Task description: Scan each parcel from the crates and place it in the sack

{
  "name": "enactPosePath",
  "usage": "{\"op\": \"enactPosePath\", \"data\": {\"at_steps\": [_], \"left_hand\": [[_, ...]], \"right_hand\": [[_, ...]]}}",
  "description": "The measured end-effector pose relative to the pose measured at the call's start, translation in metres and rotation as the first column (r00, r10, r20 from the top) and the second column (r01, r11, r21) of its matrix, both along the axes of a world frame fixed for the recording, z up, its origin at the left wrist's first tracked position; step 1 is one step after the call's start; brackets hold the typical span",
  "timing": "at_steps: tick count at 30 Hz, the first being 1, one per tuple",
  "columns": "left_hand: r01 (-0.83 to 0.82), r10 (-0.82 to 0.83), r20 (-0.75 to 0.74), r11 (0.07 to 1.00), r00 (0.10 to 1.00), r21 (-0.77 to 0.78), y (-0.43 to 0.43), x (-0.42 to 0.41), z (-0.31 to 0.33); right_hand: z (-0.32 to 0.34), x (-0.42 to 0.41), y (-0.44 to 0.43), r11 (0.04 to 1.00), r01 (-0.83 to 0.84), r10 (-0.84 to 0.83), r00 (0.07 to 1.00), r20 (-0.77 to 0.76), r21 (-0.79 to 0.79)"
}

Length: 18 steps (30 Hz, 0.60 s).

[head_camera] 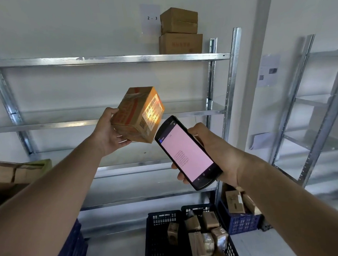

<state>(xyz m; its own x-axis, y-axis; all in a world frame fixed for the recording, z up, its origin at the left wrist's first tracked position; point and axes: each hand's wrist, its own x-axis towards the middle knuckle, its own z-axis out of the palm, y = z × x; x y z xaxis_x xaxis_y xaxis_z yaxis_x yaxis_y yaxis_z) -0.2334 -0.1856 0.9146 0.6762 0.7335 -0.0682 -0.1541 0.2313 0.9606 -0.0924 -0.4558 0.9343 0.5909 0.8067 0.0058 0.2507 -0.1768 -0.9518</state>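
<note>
While held up before the middle tier of the galvanised steel shelving [66, 124], lies tilted in the left hand [107, 135]: the small brown cardboard parcel with red print and a white barcode label [138, 115]. Clasped by a thumb over the upper left edge and by fingers curled under the base, label face turned rightward. Looks light, judging by the easy one-handed hold; stiff in the walls, yet glossy with clear tape, so probably slick. Best taken across two opposite faces near the corners, clear of the label. Catches a warm glow on that label from the black handheld scanner with the pink screen [185, 152], just beside the parcel's lower right corner; touching or not, cannot tell. Wrapped by the right hand [220, 154], with fingers curled round the scanner's body. Lower right, at the shelving's foot: more brown parcels in the dark blue slatted plastic crate [160, 238] and the brighter blue crate [241, 224]. No sack made out for certain.
</note>
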Motion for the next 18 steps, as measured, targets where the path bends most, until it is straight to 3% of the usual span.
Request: {"op": "enactPosePath", "data": {"at_steps": [3, 4, 7, 8, 18], "left_hand": [[-0.01, 0.01, -0.013, 1.0, 1.0, 0.019, 0.002, -0.001, 0.0], [-0.016, 0.016, -0.014, 1.0, 1.0, 0.022, 0.003, -0.002, 0.0], [-0.024, 0.025, -0.008, 1.0, 1.0, 0.015, 0.007, -0.004, 0.001], [-0.029, 0.029, -0.006, 0.999, 1.0, 0.014, 0.008, -0.005, 0.001], [-0.071, 0.071, -0.009, 0.997, 0.997, -0.018, 0.014, -0.006, -0.005]], "right_hand": [[-0.001, -0.006, -0.01, 0.998, -0.026, 0.03, 0.997, 0.074, -0.058], [0.0, -0.012, -0.017, 0.996, -0.052, 0.055, 0.998, 0.036, -0.077], [0.006, -0.035, -0.039, 0.978, -0.203, 0.174, 0.918, -0.357, -0.047], [0.004, -0.036, -0.047, 0.966, -0.256, 0.22, 0.895, -0.389, -0.041], [0.002, -0.029, -0.053, 0.952, -0.307, 0.28, 0.861, -0.425, 0.005]]}}
